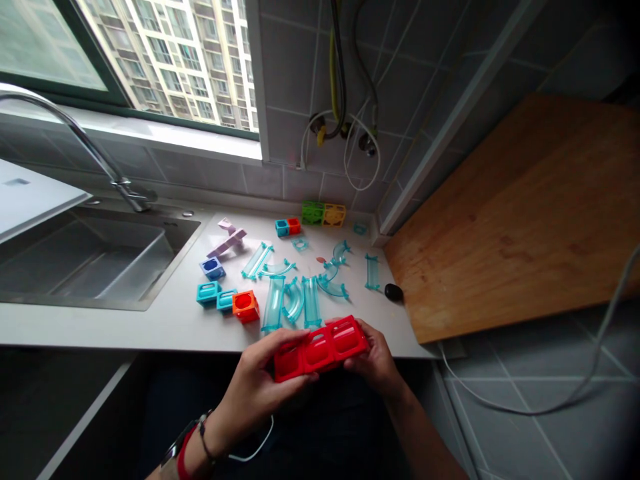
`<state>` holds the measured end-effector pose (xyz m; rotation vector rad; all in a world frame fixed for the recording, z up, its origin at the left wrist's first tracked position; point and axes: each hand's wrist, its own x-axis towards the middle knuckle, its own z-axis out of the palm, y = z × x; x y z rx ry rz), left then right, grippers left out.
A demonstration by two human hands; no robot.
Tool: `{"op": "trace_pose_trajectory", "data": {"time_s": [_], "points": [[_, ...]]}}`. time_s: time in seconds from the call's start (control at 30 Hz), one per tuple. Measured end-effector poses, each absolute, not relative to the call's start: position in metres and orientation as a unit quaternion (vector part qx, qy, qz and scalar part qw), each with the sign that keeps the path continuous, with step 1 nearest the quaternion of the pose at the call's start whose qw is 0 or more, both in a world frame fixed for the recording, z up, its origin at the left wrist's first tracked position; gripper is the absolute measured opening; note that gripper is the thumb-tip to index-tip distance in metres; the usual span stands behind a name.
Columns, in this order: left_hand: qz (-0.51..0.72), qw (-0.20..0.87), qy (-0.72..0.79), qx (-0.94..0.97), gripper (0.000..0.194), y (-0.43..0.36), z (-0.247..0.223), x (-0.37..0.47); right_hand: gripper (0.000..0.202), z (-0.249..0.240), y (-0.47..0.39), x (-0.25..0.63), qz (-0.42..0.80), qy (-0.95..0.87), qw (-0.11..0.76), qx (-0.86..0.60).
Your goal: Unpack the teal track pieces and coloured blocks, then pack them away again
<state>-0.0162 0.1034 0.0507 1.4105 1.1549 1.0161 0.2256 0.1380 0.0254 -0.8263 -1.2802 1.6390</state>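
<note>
A row of red toy blocks (319,350), joined end to end with round openings, is held just in front of the counter edge. My left hand (265,373) closes round its left end, and my right hand (376,357) grips the right end. Beyond it on the counter lie clear teal track pieces, among them a straight trough (311,301) and a curved one (293,300). Left of these sit an orange block (245,307), teal blocks (208,292) and a blue block (213,268).
A sink (145,267) with a tap (125,190) is at the left. Along the back stand a green block (313,213), a yellow block (335,215) and lilac pieces (227,241). A wooden board (525,220) leans at the right, beside a small black object (393,292).
</note>
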Motion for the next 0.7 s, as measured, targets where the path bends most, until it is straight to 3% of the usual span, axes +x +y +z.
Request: {"op": "trace_pose_trajectory", "data": {"time_s": [0.27, 0.53, 0.7], "points": [[0.392, 0.756, 0.409, 0.329, 0.045, 0.11, 0.046, -0.014, 0.062, 0.043, 0.154, 0.224, 0.675, -0.567, 0.372, -0.291], [0.397, 0.81, 0.352, 0.249, 0.043, 0.108, 0.04, -0.014, 0.055, 0.043, 0.166, 0.229, 0.684, -0.589, 0.331, -0.275], [0.323, 0.859, 0.289, 0.271, 0.057, 0.109, 0.045, -0.021, 0.061, 0.036, 0.165, 0.23, 0.713, -0.575, 0.303, -0.265]]}}
